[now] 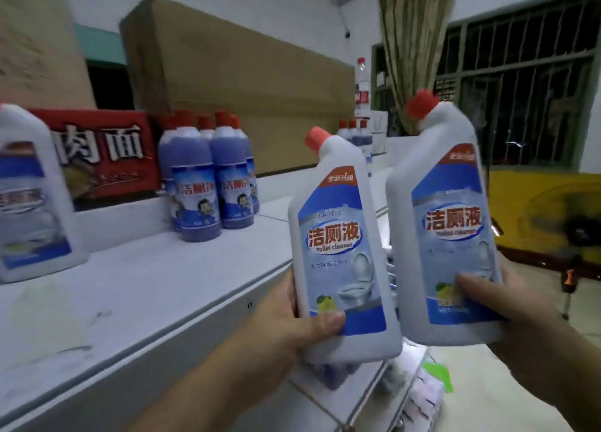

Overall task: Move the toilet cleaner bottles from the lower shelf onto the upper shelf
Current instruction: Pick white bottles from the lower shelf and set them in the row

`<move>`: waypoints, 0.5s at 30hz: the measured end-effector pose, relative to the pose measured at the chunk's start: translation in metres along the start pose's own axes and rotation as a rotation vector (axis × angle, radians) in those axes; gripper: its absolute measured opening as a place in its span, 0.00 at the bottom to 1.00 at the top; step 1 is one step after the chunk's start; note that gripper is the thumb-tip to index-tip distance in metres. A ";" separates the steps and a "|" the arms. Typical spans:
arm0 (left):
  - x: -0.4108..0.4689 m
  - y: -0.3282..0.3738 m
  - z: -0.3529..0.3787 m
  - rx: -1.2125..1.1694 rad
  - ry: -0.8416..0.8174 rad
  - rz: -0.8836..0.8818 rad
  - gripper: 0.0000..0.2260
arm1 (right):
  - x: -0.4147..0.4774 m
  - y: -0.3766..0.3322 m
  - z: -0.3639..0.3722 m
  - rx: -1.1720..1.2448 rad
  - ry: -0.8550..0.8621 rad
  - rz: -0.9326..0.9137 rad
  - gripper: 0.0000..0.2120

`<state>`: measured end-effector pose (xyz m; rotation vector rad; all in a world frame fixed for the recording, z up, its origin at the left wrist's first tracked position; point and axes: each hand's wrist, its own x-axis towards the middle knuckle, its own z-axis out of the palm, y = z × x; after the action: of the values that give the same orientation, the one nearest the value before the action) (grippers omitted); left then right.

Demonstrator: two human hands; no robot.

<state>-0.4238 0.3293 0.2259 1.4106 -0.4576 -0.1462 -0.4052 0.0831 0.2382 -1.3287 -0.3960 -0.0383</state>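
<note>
I hold two white toilet cleaner bottles with red caps and blue labels, both upright in the air beside the upper shelf's edge. My left hand (289, 321) grips the left bottle (338, 246) near its base, thumb across the label. My right hand (507, 305) grips the right bottle (448, 223) low down, a little higher than the other. A third white toilet cleaner bottle (29, 197) stands on the upper shelf (146, 288) at the far left. The lower shelf is mostly hidden behind the bottles and my hands.
Several purple bottles with red caps (208, 178) stand on the upper shelf near a red noodle carton (100, 152). Large cardboard boxes (234, 83) rise behind. A yellow fan (553, 223) is at the right, under a barred window (520, 90).
</note>
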 end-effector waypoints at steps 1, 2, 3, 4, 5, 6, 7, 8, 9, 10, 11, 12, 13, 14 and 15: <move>-0.008 0.013 -0.004 0.023 0.026 0.031 0.30 | 0.006 -0.008 0.011 -0.006 -0.042 -0.017 0.48; -0.016 0.025 -0.008 0.044 0.074 0.063 0.31 | 0.013 -0.014 0.022 -0.012 -0.089 -0.036 0.44; -0.026 0.036 -0.012 0.064 0.138 0.093 0.32 | 0.022 -0.019 0.037 -0.009 -0.149 -0.045 0.38; -0.036 0.046 -0.016 0.088 0.203 0.124 0.30 | 0.031 -0.023 0.051 -0.001 -0.195 -0.055 0.31; -0.046 0.056 -0.020 0.112 0.266 0.153 0.28 | 0.040 -0.026 0.066 0.015 -0.235 -0.055 0.27; -0.058 0.065 -0.026 0.142 0.343 0.174 0.27 | 0.048 -0.028 0.081 0.032 -0.287 -0.066 0.22; -0.070 0.073 -0.033 0.175 0.427 0.184 0.27 | 0.055 -0.029 0.100 0.023 -0.328 -0.089 0.25; -0.083 0.082 -0.040 0.208 0.503 0.192 0.28 | 0.062 -0.030 0.119 -0.007 -0.343 -0.129 0.35; -0.097 0.091 -0.046 0.239 0.563 0.206 0.29 | 0.067 -0.031 0.139 -0.019 -0.353 -0.151 0.45; -0.111 0.101 -0.051 0.272 0.612 0.227 0.30 | 0.072 -0.033 0.159 0.014 -0.387 -0.148 0.50; -0.125 0.110 -0.056 0.309 0.663 0.253 0.31 | 0.076 -0.034 0.181 0.061 -0.449 -0.137 0.51; -0.138 0.120 -0.061 0.344 0.724 0.280 0.31 | 0.080 -0.034 0.201 0.112 -0.541 -0.136 0.51; -0.151 0.128 -0.067 0.375 0.789 0.304 0.31 | 0.081 -0.036 0.222 0.146 -0.627 -0.143 0.50; -0.163 0.136 -0.072 0.403 0.850 0.319 0.31 | 0.083 -0.036 0.243 0.174 -0.685 -0.152 0.50; -0.175 0.143 -0.078 0.424 0.907 0.332 0.32 | 0.082 -0.037 0.263 0.204 -0.727 -0.157 0.48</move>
<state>-0.5759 0.4884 0.3191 1.6167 0.0529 0.8757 -0.4066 0.3395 0.3459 -1.0735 -1.0893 0.3558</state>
